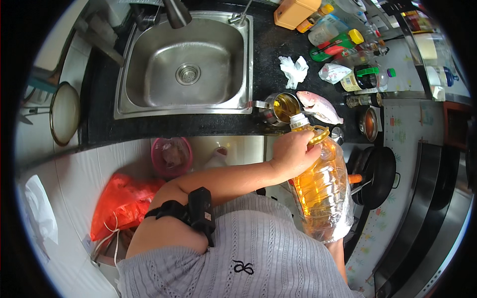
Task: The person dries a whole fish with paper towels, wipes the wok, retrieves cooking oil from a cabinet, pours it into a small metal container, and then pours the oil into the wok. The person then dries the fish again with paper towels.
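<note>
My left hand point(294, 154) grips a large clear plastic bottle of golden oil point(322, 182) near its neck and yellow handle. The bottle lies tilted, with its white-ringed mouth at the near rim of a stainless steel mug point(275, 115). Golden oil point(286, 105) shows inside the mug. Of my right arm only the forearm point(337, 257) appears, below the bottle's base; the bottle hides the hand. Just right of the mug, a whole pinkish fish point(320, 107) rests on the black countertop point(193, 128). A handle sticks out from the mug's left side, towards the sink.
A steel sink point(182, 93) with a dark faucet point(177, 15) is at the left. Crumpled white tissue point(294, 72) and several sauce bottles point(337, 44) stand at the back right. A black wok point(378, 178) is at the right; a pink bin point(172, 156) and red bag point(119, 205) sit below.
</note>
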Motion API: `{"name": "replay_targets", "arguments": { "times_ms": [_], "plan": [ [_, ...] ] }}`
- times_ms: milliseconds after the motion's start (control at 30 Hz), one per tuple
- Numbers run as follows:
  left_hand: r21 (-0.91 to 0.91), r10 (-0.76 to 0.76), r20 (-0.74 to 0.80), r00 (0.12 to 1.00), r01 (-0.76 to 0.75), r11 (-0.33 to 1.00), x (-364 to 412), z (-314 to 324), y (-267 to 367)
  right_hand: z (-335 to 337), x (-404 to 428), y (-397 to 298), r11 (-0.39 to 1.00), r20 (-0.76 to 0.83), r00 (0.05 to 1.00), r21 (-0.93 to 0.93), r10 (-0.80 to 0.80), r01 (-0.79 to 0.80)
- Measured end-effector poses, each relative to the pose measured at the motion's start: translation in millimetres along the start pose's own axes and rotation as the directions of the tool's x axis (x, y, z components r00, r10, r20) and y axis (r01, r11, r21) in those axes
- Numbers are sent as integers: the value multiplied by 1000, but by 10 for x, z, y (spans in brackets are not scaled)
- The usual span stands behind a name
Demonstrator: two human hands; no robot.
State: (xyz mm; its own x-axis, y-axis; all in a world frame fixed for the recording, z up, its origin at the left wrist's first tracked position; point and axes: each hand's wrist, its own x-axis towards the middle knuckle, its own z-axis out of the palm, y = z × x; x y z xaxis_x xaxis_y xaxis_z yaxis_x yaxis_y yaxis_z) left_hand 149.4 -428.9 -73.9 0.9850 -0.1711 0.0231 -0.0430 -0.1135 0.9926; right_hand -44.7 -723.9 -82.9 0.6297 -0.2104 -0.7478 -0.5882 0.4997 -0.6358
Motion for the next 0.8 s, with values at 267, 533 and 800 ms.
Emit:
{"name": "replay_targets", "arguments": {
  "times_ms": [267,533,800],
  "plan": [
    [2,14,25,1000,-14,1000,18,-29,46,22,16,-134,998,-1,1000,-55,1,-1],
    [2,18,33,999,-18,1000,40,-66,109,83,65,-252,996,5,1000,-88,4,-3],
    [-16,-37,36,999,37,999,27,-96,87,167,109,-280,996,7,1000,-84,-3,3]
  ]
}}
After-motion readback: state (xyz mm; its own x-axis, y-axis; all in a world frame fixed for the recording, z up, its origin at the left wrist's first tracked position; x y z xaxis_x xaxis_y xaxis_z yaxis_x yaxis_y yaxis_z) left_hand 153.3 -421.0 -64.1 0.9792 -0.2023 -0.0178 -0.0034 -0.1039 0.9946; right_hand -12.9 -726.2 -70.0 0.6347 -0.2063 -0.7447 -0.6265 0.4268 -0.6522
